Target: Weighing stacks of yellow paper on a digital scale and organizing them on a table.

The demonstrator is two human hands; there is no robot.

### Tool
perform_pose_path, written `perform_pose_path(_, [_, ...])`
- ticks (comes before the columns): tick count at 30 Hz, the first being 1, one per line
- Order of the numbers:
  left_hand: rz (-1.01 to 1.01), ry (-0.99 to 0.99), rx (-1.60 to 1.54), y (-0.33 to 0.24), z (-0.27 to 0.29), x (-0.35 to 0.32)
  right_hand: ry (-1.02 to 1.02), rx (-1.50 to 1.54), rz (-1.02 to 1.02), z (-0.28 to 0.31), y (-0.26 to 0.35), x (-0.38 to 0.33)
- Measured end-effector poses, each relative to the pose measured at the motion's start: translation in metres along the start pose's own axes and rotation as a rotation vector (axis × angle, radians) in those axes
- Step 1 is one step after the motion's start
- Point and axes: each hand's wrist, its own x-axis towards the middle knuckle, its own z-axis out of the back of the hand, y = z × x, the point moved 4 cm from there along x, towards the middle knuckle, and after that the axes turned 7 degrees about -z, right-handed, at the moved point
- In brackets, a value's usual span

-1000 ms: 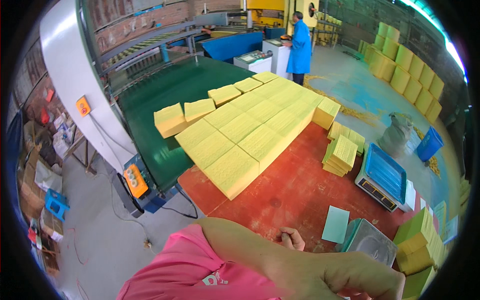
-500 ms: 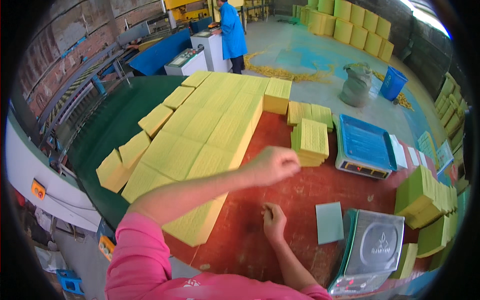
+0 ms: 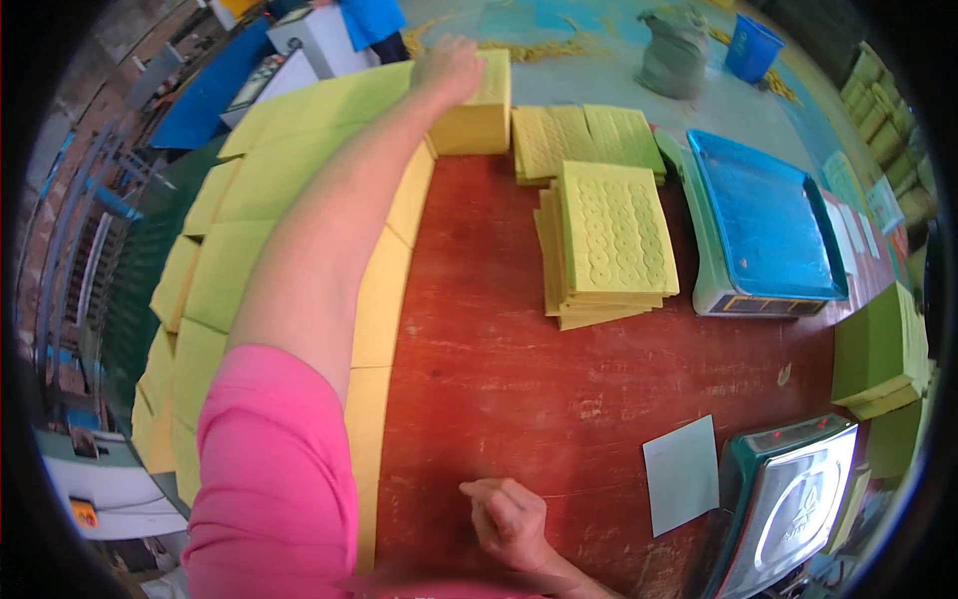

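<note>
Two bare hands in the head view. Reaches far forward with the left hand (image 3: 448, 72), bare forearm (image 3: 329, 230) stretched out from a pink sleeve (image 3: 274, 449), to the top of the yellow end stack (image 3: 474, 130) at the far end of the red tabletop (image 3: 479, 399). Cannot tell whether gripping that stack or merely lying over it, with fingertips hidden from sight. Holds the right hand (image 3: 509, 524) low and close to the body, over the near part of the tabletop, with fingers curled closed into a loose fist. Beneath and to the left of the outstretched forearm, close-set rows of yellow blocks (image 3: 215, 270), partly covered by it. To the right of the end stack, two lower yellow piles (image 3: 549, 140) side by side; just in front of these, a taller, uneven pile (image 3: 619, 230) with rows of round embossed marks on top. Farther right, a scale (image 3: 763, 304) bearing a blue tray (image 3: 768, 220), with white slips (image 3: 853, 228) just beyond. Nearer, a pale green card (image 3: 684, 474) lying flat just beside a second scale (image 3: 740, 466) with a shiny plate (image 3: 798, 499). Along the right edge, more yellow stacks (image 3: 878, 349). On the floor (image 3: 599, 80) beyond, a grey sack (image 3: 674, 55) beside a blue bin (image 3: 753, 48), and at the top left, part of a co-worker (image 3: 371, 20) in blue.
</note>
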Motion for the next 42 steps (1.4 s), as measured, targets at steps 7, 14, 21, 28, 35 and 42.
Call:
perform_pose_path(7, [-0.007,0.035,0.185,0.031,-0.085,0.033,0.053,-0.018,0.023,-0.002,0.013,0.007])
perform_pose_path(14, [-0.100,0.362,0.081,0.002,-0.083,0.030,0.044,-0.041,0.024,-0.002,0.012,0.003])
perform_pose_path(21, [0.117,0.309,-0.127,-0.033,-0.062,-0.004,0.008,-0.055,-0.021,-0.001,0.015,0.001])
perform_pose_path(28, [0.137,0.280,-0.081,-0.060,0.003,-0.071,-0.034,-0.021,0.060,-0.006,0.024,-0.012])
perform_pose_path(35, [0.135,0.240,-0.155,-0.132,0.071,-0.186,-0.168,0.410,-0.135,-0.005,-0.018,-0.024])
perform_pose_path(42, [0.116,0.126,-0.121,-0.201,0.158,-0.311,-0.327,0.985,-0.354,0.034,-0.031,-0.044])
